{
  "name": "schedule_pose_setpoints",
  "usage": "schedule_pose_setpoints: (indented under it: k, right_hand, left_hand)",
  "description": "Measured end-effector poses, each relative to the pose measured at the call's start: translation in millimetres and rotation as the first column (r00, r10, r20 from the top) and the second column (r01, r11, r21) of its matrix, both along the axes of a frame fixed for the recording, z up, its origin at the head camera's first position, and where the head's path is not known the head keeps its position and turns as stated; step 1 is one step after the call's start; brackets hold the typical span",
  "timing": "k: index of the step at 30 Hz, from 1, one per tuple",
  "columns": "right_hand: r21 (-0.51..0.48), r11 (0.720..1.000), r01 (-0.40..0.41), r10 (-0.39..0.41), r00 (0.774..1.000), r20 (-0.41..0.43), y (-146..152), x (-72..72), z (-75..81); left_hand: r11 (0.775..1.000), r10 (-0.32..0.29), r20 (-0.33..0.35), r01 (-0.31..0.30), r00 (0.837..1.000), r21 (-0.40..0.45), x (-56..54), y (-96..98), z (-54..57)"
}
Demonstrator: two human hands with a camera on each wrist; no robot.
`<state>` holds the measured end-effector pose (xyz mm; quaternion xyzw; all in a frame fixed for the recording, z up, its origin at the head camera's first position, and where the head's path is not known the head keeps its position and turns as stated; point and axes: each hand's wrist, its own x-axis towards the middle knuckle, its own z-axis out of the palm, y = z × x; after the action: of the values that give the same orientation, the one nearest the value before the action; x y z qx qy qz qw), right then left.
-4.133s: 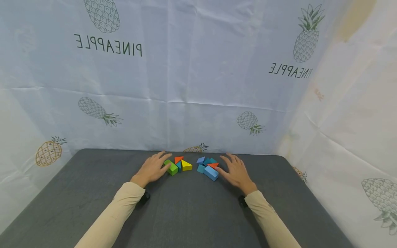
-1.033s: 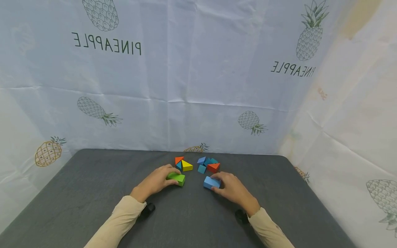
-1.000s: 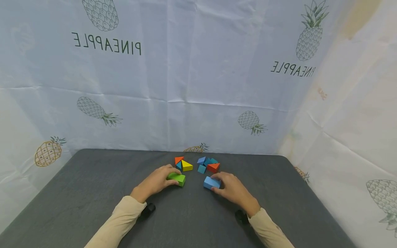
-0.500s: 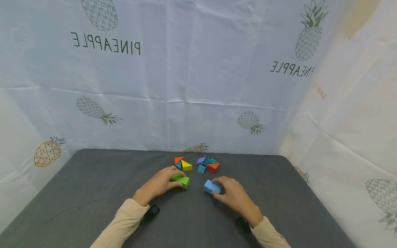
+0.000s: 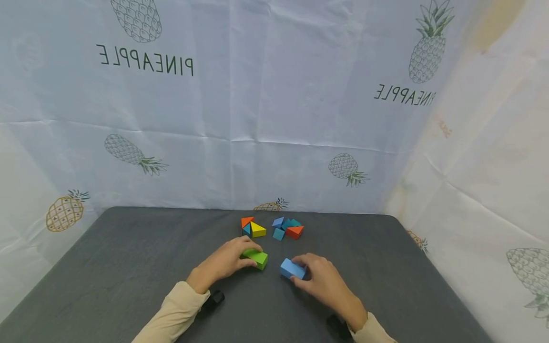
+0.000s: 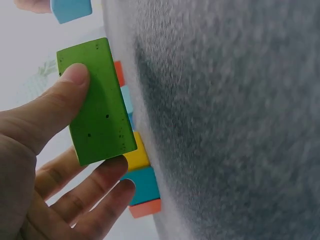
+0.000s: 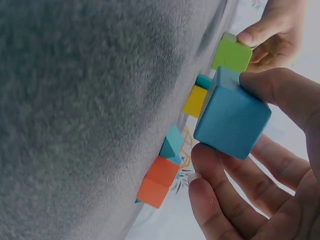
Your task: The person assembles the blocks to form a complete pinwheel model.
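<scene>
My left hand [image 5: 231,259] pinches a green rectangular block [image 6: 100,107] between thumb and fingers, close over the dark table. In the left wrist view the thumb lies flat on the block's broad face. My right hand [image 5: 323,278] grips a blue rectangular block [image 7: 232,117], thumb on one side and fingers on the other. In the head view the blue block lies a short way right of the green one, their near ends facing each other across a gap. Both hands are in front of the other blocks.
Behind the left hand sit a yellow triangular block [image 5: 258,230], a red one [image 5: 246,221] and a teal one [image 5: 246,229]. Farther right are an orange-red triangular block [image 5: 294,232] and several blue pieces. A pineapple-print cloth [image 5: 266,114] hangs behind the dark table [image 5: 107,267].
Both hands took hold of their blocks and drew them out of the clusters toward the body. In the last second the green block also moved right; the blue one came nearer.
</scene>
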<state>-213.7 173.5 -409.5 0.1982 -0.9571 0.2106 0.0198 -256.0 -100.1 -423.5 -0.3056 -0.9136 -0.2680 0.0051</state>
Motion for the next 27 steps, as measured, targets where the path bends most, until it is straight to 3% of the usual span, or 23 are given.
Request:
schedule_pose_setpoints:
  k: [9,20,27]
  right_hand:
    - [-0.005,1.000,0.019,-0.019,0.999,0.038,-4,11.2,-1.6]
    - [-0.023,0.999,-0.032,0.035,0.993,0.116,-6,16.4,-5.3]
    - [-0.056,0.998,-0.042,0.048,0.991,0.123,-7,17.2,-10.5]
  left_hand:
    - [0.999,-0.032,0.021,0.032,0.999,-0.018,5.7,5.2,-2.1]
    - [0.997,-0.072,0.029,0.073,0.997,-0.027,15.3,12.6,-3.7]
    - [0.995,-0.094,0.027,0.095,0.995,-0.032,16.9,16.6,-8.1]
